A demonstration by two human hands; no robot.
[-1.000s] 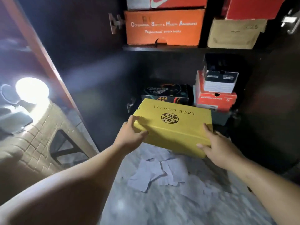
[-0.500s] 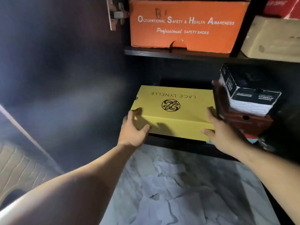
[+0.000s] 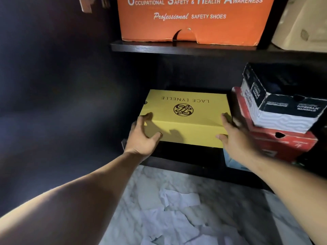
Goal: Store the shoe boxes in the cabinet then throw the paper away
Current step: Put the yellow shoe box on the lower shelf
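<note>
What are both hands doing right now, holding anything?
Left hand: grips the near left corner of the yellow Lace Lynelle shoe box.
Right hand: grips the box's near right corner.

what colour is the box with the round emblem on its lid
Yellow: the rectangular cardboard shoe box with a dark emblem, clearest in the head view.

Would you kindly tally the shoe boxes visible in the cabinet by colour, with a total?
Yellow box: 1
Orange box: 1
Red box: 1
Black-and-white box: 1
Beige box: 1
Pale blue box, mostly hidden: 1
Total: 6
</note>
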